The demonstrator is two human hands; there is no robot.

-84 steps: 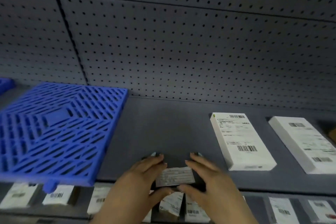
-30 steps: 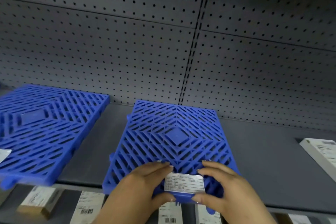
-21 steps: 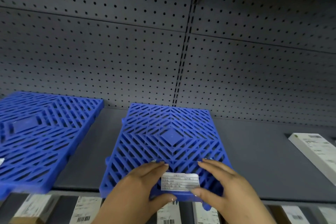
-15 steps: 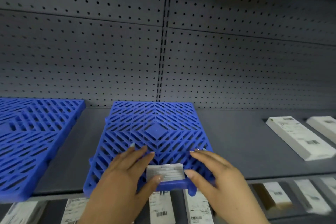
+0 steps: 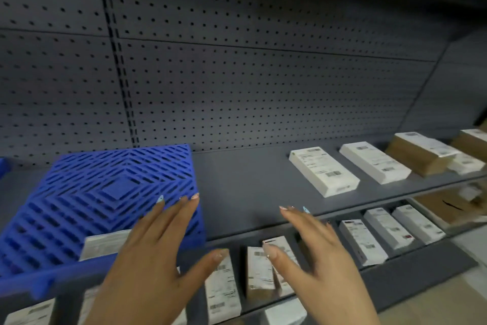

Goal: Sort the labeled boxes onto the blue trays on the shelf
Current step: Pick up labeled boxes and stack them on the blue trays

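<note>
Looking down in the head view: the blue tray (image 5: 105, 193) lies flat on the left of the grey metal shelf (image 5: 250, 187). It is a square lattice of hard plastic, with slanted slots ringing a solid diamond at the middle, and its near edge reaches the shelf's front lip. The labeled box (image 5: 105, 244) sits on the tray's near edge, toward the near right corner. It is small, flat and rectangular, with a white printed label face up and blurred text. Its long axis runs left to right along the tray's near edge, and its right end is hidden under the left hand (image 5: 152, 253).

The left hand hovers over the tray's near right corner, grip slack, fingers straight and spread, holding nothing. Whether it touches the box or tray cannot be told. The right hand (image 5: 321, 253) is apart to the right, over the shelf's front lip, grip loose too, fingers splayed, nothing in it.

Well right of the tray lie a white box (image 5: 322, 170) and a second white box (image 5: 374, 161). Both are long matte card with labels up, long axes running far-left to near-right. A brown cardboard box (image 5: 419, 156) with a white label sits farther right.

The pegboard back panel (image 5: 263, 87) is dark grey with rows of small holes and a slotted upright (image 5: 123, 87). The lower shelf (image 5: 421, 269) carries a row of small white boxes (image 5: 361, 241), a small brown box (image 5: 259, 272) and a brown carton (image 5: 448, 206), all blurred.
</note>
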